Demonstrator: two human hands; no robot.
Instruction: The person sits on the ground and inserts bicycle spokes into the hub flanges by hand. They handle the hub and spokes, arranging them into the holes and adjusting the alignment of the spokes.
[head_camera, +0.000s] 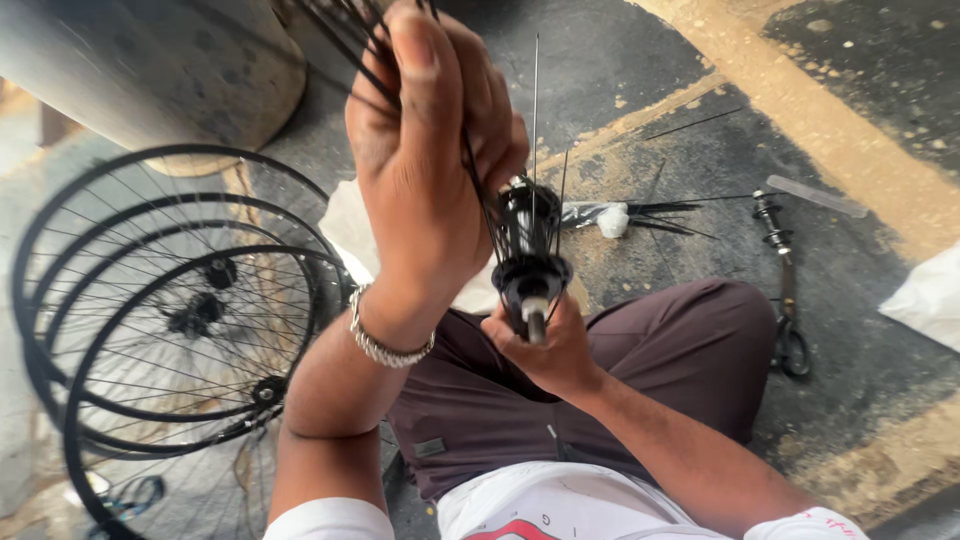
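the left hand (425, 165) is raised in the middle of the view, back toward the camera, with its fingers curled tight around a bundle of thin black spokes (478, 190). the spokes run from the fist down to the hub (528, 250), and a few loose ends stand up past the fingers. a metal bracelet (385, 345) sits on the left wrist.

the right hand (545, 350) is lower, just above the lap – it grips the hub from below, fingers closed around the bottom end, where the axle tip shows between them. the hub is black, held nearly upright between the two hands, over the person's knee.

the person sits on the ground in dark brown trousers (640, 370) and a white shirt (540, 510).

to the left, several finished wheels (170, 310) with black rims lie stacked against each other, and behind them stands a big grey cylinder (160, 70). on the dark floor (850, 310) beyond the hub lies a small bunch of spare spokes (650, 215) with a white wrap at one end. to the right of it – a long metal axle part (778, 240) and a ring-shaped tool under it. a white bag (925, 295) lies at the right edge.
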